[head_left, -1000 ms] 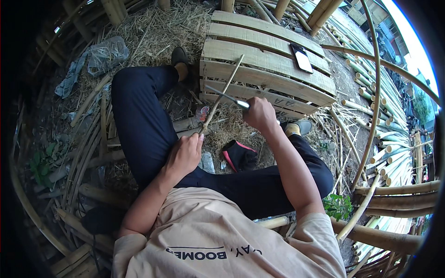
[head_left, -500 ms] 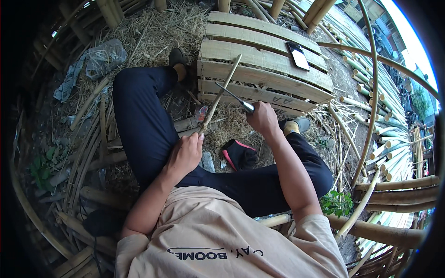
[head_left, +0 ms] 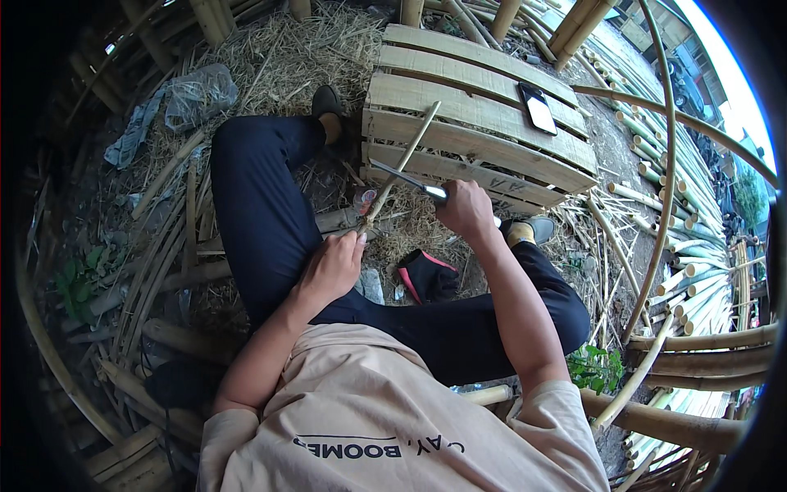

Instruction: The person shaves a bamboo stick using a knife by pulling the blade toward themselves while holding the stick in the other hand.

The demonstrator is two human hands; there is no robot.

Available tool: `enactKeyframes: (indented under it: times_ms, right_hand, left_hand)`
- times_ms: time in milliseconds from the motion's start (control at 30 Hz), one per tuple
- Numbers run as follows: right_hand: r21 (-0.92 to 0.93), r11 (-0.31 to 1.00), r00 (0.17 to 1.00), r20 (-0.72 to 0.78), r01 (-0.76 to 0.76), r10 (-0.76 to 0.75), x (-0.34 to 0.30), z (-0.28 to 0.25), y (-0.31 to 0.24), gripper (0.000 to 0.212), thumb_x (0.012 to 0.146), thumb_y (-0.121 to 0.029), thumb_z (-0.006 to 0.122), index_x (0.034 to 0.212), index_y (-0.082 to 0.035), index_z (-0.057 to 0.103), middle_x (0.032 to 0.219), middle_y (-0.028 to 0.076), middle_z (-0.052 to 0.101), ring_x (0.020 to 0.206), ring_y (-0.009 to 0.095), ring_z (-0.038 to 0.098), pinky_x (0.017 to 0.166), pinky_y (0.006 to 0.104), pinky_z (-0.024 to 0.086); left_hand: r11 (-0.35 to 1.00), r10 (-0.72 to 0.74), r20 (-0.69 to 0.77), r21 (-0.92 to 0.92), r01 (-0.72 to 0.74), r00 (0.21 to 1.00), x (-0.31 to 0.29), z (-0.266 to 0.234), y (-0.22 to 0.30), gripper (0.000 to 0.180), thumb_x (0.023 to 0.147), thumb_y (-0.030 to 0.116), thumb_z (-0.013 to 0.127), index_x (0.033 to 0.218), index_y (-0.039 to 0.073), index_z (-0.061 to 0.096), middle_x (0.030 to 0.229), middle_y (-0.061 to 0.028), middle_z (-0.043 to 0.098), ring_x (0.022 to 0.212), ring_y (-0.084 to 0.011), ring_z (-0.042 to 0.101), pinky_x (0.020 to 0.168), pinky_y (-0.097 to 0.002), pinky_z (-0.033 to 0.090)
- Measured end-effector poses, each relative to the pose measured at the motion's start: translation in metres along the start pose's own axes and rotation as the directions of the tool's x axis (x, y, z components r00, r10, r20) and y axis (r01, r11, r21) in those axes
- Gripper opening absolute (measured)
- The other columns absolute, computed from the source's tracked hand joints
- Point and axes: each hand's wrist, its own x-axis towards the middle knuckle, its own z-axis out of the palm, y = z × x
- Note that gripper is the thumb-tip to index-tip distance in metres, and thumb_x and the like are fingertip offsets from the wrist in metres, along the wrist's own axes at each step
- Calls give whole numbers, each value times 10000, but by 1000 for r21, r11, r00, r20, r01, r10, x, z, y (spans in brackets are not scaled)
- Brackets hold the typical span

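Your left hand (head_left: 334,264) pinched the stick (head_left: 414,147) low, a sound hold: it looked light, stiff; your right hand (head_left: 467,208) gripped the knife (head_left: 434,192).

Tans and pale yellows prevailed, against navy and black.
The stick (head_left: 399,171) was pale tan; knife (head_left: 412,182), grey-bladed; crate (head_left: 447,99), light yellowish with dark markings; phone (head_left: 539,113), black, white-screened; trousers (head_left: 258,180), navy; shirt (head_left: 361,377), beige with dark lettering; cloth item (head_left: 443,283), black, edged pink.
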Motion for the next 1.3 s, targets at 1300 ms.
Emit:
enactKeyframes:
  times_ms: [1300]
  right_hand:
    - [15, 1000, 1000, -8, 11, -11, 4, 4, -8, 212, 719, -171, 677, 884, -49, 733, 781, 251, 695, 771, 428, 698, 738, 508, 576]
  left_hand:
    - [989, -47, 111, -133, 62, 993, 1, -2, -6, 337, 1045, 236, 476, 810, 16, 577, 735, -176, 659, 753, -404, 644, 683, -503, 510]
